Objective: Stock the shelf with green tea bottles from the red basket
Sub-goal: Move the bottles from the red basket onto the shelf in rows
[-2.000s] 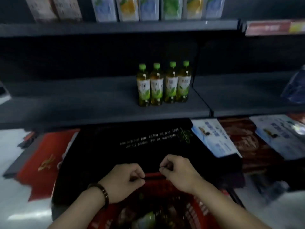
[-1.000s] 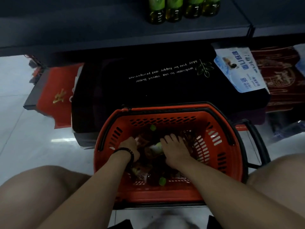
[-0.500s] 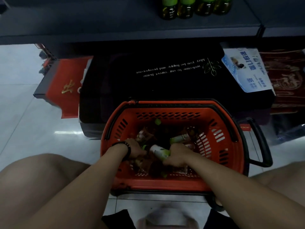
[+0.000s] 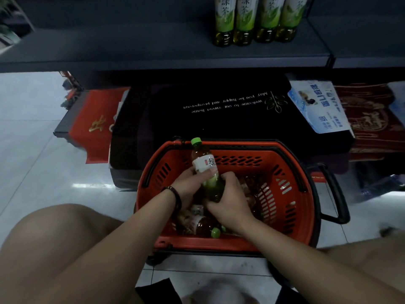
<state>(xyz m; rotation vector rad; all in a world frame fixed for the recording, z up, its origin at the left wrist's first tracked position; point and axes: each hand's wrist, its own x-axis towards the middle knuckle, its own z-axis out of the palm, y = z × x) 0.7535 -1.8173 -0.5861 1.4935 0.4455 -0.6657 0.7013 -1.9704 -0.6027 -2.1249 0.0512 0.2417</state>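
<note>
Head view, looking down over a red basket (image 4: 291, 216) that stands on the pale tiled floor (image 4: 39, 150) between the person's bare knees. Both hands are inside the basket and close together on one green tea bottle (image 4: 206, 172). This bottle is raised above the basket's contents, tilted with its green cap (image 4: 196, 141) pointing away from the person and reaching past the far rim. The left hand (image 4: 188, 187), with a dark bracelet (image 4: 175, 195) on its wrist, is wrapped around the bottle at the lower part of its white label; the right hand (image 4: 228, 207) is curled around the bottle's lower body and base. More bottles (image 4: 203, 224) lie on their sides at the bottom of the basket, one showing a green cap toward the near wall; their number cannot be told in the shadow. A black handle (image 4: 337, 194) projects from the basket's right side. Beyond the basket lies a black mat (image 4: 219, 119) printed with pale lettering that reads upside down from here, with a red mat (image 4: 92, 121) to its left and a blue-and-white packet (image 4: 320, 106) to its right. At the top of the view runs a dark grey shelf (image 4: 131, 40). Four green tea bottles (image 4: 254, 20) stand upright on it in a close row, right of centre, with their caps out of frame.
</note>
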